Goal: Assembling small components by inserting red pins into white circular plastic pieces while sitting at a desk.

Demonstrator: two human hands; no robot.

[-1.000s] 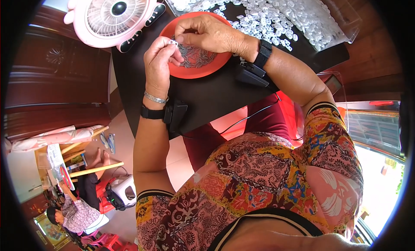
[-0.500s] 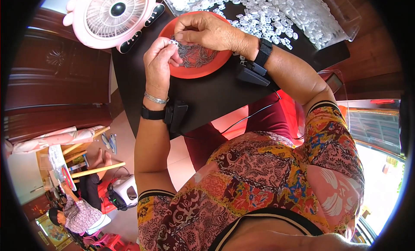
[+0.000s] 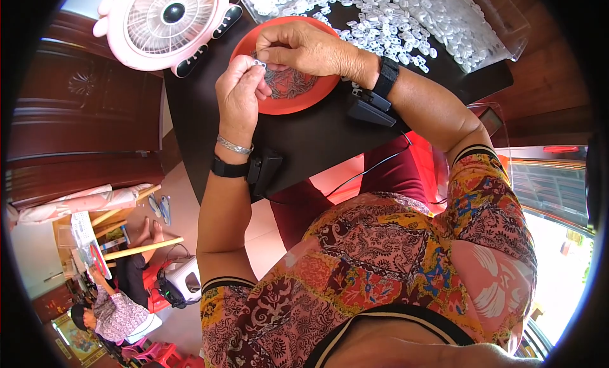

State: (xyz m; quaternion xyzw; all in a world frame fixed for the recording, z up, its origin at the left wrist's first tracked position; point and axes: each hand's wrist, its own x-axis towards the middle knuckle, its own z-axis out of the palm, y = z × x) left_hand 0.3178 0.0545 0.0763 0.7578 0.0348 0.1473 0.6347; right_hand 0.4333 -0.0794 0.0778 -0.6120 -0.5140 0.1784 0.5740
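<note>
Over a round red plastic basin (image 3: 288, 106) my two hands meet, fingertips close together. My left hand (image 3: 238, 92) pinches a small white plastic piece (image 3: 259, 63) between thumb and forefinger. My right hand (image 3: 311, 48) reaches in from the right with thumb and fingers pressed together at that piece. Whatever it grips is too small to make out. Many thin grey metal bits (image 3: 295, 84) lie in the basin below, partly hidden by my hands.
A loose heap of white plastic pieces (image 3: 387, 32) spreads across the dark table (image 3: 311, 140), beside a clear tray (image 3: 501, 54). A pink fan (image 3: 171, 14) stands at the far left. A cable (image 3: 368, 168) hangs near my lap. Another person (image 3: 114, 311) sits at lower left.
My left hand has shifted slightly right with the white piece, closer to my right fingertips. My right hand has hardly moved.
</note>
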